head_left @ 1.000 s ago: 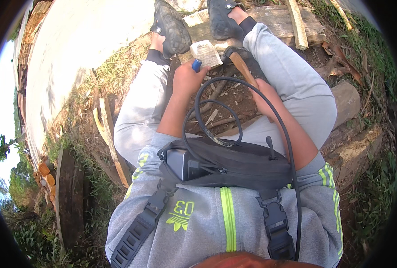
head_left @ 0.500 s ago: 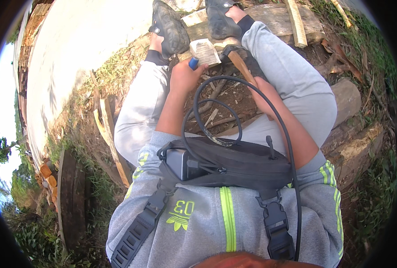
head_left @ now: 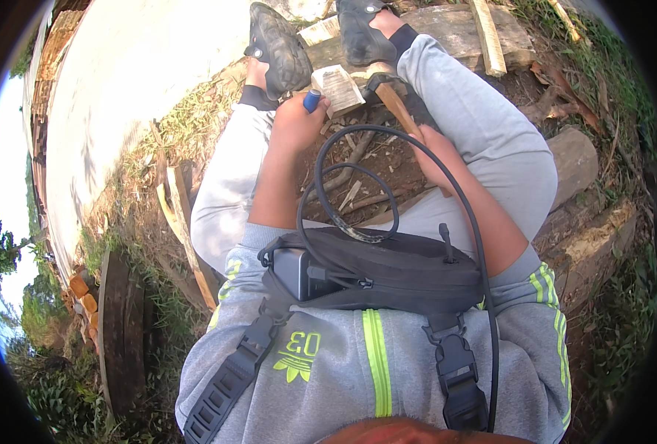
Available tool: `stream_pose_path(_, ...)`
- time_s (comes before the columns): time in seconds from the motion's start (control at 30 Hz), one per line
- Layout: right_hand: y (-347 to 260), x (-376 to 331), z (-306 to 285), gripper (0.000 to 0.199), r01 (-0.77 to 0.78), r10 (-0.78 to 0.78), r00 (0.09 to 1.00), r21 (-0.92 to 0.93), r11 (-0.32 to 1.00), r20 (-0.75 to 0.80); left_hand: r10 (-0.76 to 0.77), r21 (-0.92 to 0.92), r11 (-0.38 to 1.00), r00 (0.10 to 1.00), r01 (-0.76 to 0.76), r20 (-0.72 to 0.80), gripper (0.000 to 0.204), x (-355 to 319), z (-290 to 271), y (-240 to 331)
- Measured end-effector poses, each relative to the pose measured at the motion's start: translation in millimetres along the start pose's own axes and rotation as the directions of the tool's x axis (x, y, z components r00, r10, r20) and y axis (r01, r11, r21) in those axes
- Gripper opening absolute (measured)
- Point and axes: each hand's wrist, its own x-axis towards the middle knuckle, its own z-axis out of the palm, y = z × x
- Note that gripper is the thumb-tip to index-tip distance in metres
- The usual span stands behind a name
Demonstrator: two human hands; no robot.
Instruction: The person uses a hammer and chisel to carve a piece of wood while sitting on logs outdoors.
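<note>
I sit with both legs stretched out in grey trousers. My left hand (head_left: 295, 122) is closed around a blue-handled tool (head_left: 311, 100), whose tip points at a small pale wood block (head_left: 338, 87) lying between my shoes. My right hand (head_left: 436, 152) grips the wooden handle of a hammer (head_left: 393, 103). The hammer's head rests beside the block, close to my right shoe (head_left: 362, 29). The blue tool's working end is hidden behind my fingers and the block.
A black pouch (head_left: 388, 270) with a looping black cable (head_left: 328, 207) hangs on my chest. My shoes rest on a weathered plank (head_left: 454, 26). Sticks, wood chips and a stone (head_left: 573, 159) lie around my legs. Pale sandy ground (head_left: 136, 81) spreads to the left.
Both hands have edged slightly toward the shoes. The hammer head now sits closer against the block. The grips are unchanged.
</note>
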Motion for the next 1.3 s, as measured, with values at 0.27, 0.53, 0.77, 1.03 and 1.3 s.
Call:
stream_pose_path(0.27,-23,-3,-10,0.041,-0.197,0.187,0.975,0.082,0.977,0.118,0.152,-0.649,0.708,0.958,-0.278,-0.245,0.039,63,-57,74)
stream_pose_path(0.53,-2,0,2,0.036,-0.050,0.049,0.998,0.038,0.998,0.042,0.221,-0.735,0.609,0.954,-0.297,-0.202,0.038,119,-26,82)
stream_pose_path(0.77,-6,-1,1,0.035,-0.106,0.102,0.993,0.066,0.992,0.062,0.250,-0.760,0.588,0.956,-0.276,-0.153,0.043,127,-18,84)
stream_pose_path(1.03,-13,-4,-3,0.034,-0.129,0.123,0.989,0.071,0.989,0.076,0.277,-0.820,0.515,0.954,-0.250,-0.117,0.044,133,-13,78)
stream_pose_path(1.3,-10,-6,1,0.034,-0.108,0.102,0.989,0.053,0.993,0.106,0.324,-0.888,0.427,0.946,-0.170,-0.025,0.042,140,-12,55)
